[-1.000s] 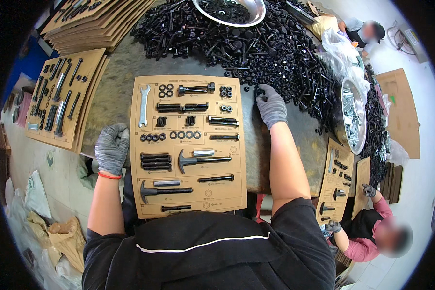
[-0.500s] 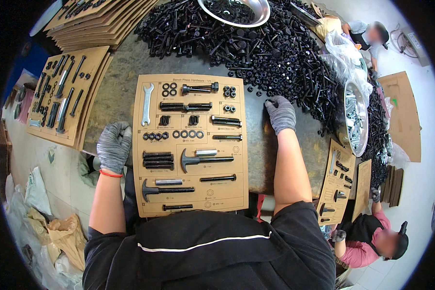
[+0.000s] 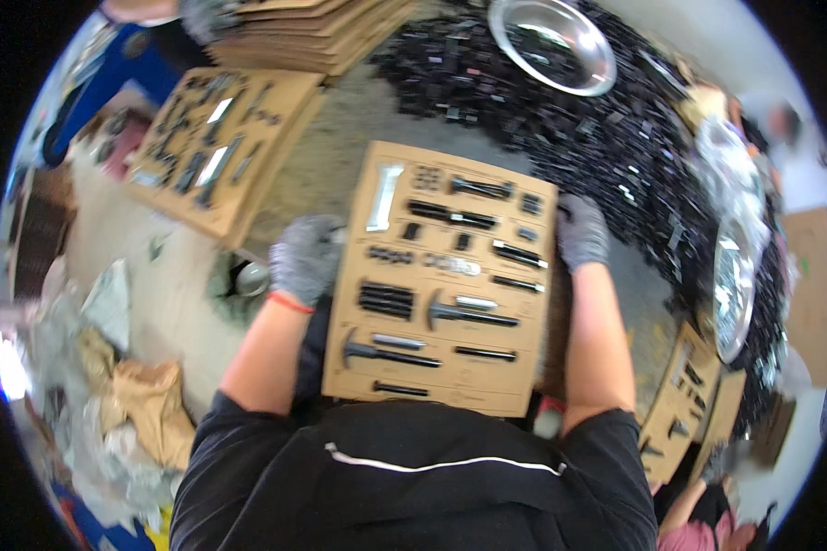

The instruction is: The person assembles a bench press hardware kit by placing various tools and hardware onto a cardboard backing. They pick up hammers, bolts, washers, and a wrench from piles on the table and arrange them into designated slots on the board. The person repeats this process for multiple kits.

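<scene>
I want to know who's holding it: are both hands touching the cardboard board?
Touching. The head view shows the left hand and right hand gripping opposite edges of the cardboard board.

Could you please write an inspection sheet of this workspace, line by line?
Surface: grey table, partly bare.
Job's things: cardboard sheet carrying black bolts, washers and a silver wrench.
Clutter: heap of black fasteners; metal bowl; stacked cardboard; a second filled sheet.
Grip: left hand, grey-gloved, on the sheet's left edge; right hand, grey-gloved, on its right edge.
Cables: nothing seen.
Surroundings: crumpled paper and plastic lower left; another person lower right.
</scene>
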Demonstrator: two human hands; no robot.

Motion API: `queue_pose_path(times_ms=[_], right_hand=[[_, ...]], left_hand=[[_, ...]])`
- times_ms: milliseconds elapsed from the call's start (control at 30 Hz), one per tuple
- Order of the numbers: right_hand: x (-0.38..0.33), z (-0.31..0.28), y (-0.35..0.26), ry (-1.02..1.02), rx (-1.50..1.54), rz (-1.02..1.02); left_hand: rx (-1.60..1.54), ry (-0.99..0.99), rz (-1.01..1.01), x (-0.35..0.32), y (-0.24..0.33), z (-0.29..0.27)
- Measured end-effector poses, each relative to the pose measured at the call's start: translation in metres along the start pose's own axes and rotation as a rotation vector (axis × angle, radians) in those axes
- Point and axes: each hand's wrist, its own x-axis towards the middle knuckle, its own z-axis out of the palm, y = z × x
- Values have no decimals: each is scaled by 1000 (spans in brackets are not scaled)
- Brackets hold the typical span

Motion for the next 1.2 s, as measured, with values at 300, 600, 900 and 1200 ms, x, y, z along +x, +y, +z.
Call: queue_pose_path(times_ms=[300, 600, 900, 1200], right_hand=[[-81, -16, 24, -69, -70, 216], [-157, -21, -51, -118, 218, 34], [-169, -20, -60, -7, 179, 116], [-224, -41, -88, -62, 405, -180]], left_hand=[[-28, -29, -90, -1, 2, 2], [-142, -28, -97, 4, 3, 7], [-121, 8, -84, 1, -5, 9], [-71, -41, -105, 0, -17, 12]])
